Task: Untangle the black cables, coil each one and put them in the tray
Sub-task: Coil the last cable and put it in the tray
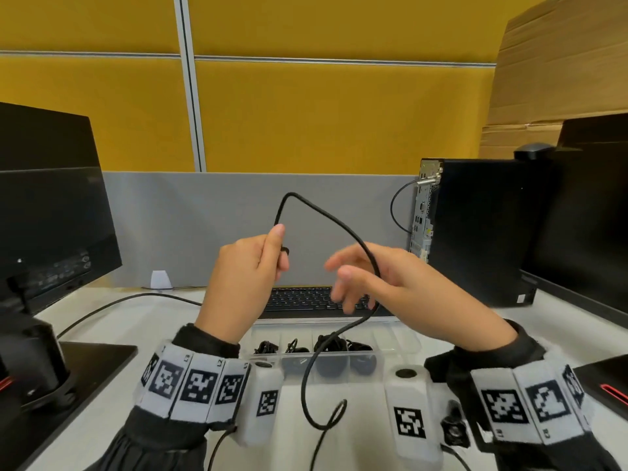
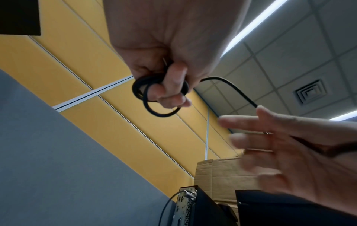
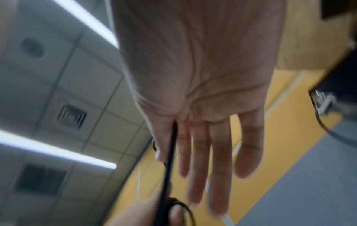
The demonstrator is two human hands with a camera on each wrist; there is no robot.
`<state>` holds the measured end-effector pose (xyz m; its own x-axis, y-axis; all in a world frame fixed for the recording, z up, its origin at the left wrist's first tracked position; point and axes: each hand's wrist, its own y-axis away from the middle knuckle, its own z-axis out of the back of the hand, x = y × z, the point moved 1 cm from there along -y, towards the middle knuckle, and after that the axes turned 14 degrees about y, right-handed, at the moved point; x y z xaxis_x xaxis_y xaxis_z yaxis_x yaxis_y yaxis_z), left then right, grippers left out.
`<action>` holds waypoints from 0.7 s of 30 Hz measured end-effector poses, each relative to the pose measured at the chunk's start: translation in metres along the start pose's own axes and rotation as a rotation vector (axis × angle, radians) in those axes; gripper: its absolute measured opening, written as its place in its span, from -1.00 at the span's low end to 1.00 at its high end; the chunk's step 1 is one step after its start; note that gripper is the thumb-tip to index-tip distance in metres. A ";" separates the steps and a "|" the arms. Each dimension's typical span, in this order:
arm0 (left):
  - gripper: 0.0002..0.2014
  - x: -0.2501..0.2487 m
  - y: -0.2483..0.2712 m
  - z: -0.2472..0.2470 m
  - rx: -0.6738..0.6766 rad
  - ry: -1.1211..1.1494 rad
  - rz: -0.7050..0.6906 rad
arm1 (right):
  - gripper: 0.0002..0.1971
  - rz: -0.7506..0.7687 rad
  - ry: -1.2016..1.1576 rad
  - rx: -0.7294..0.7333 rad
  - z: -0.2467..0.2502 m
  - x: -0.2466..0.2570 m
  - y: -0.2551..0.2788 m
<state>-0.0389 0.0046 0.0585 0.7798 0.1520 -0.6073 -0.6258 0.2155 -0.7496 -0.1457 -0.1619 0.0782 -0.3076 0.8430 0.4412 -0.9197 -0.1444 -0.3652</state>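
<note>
Item: black cable [image 1: 343, 229], partly coiled, held in the air at the centre of the head view, above the tray [image 1: 390, 346].

Left hand [image 1: 241, 277]: fingers curled, clamped on a small coil [image 2: 152, 94] of several turns of the cable. The left wrist view shows the turns looped round the fingers [image 2: 173, 85].

Right hand [image 1: 401, 283]: fingers straight and spread, blurred in all three views. The cable runs across its palm side; in the right wrist view it passes at the base of the fingers [image 3: 218, 152], beside the thumb. No pinch is visible; the hand reads as apart, guiding and not gripping.

Course of the cable: from the coil it rises, bends sharply near the upper centre of the head view, slopes down to the right across the right hand, then curves back to the left and drops past the tray to a loose loop [image 1: 323, 416] at the lower centre, where it leaves the frame.

Governing relation: the free length lies on the right hand's side and below it; the coil lies to the left, just beside the right fingertips. The span between the hands runs upper left to lower right. Judgement: the right hand is the nearer to the slack, so the next turn would be carried leftward by it onto the coil.

Tray: clear plastic, with compartments, on the white surface [image 1: 356, 436] in front of the keyboard [image 1: 299, 300]. Dark cable bundles [image 1: 333, 345] already lie in several middle compartments; which ones exactly cannot be told.
</note>
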 end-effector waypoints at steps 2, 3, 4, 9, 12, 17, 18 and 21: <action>-0.47 0.004 -0.003 0.006 -0.040 0.003 0.026 | -0.84 0.003 -0.231 0.061 0.002 0.000 0.002; -0.47 0.006 -0.004 0.011 -0.061 0.012 0.048 | -0.85 -0.011 -0.321 0.083 0.004 -0.003 0.004; -0.47 0.008 -0.006 0.016 -0.082 0.025 0.074 | -0.86 -0.030 -0.399 0.100 0.005 -0.006 0.004; -0.47 0.019 -0.012 0.041 -0.166 0.167 0.200 | -0.93 -0.211 -0.901 -0.001 0.007 -0.033 -0.005; -0.48 0.020 -0.011 0.044 -0.121 0.175 0.223 | -0.91 -0.306 -1.082 -0.214 0.005 -0.049 -0.012; -0.48 0.014 -0.010 0.036 -0.074 0.151 0.205 | -0.83 -0.318 -0.057 -0.562 0.007 -0.068 -0.013; -0.47 0.012 -0.010 0.034 -0.075 0.151 0.199 | -0.84 -0.315 0.029 -0.543 0.009 -0.069 -0.013; -0.46 0.004 -0.006 0.027 -0.063 0.155 0.185 | -0.60 -0.398 0.273 -0.281 0.011 -0.071 -0.010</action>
<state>-0.0312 0.0298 0.0679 0.6431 0.0328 -0.7651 -0.7612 0.1363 -0.6340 -0.1174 -0.2258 0.0593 0.1592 0.9133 0.3750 -0.8398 0.3250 -0.4350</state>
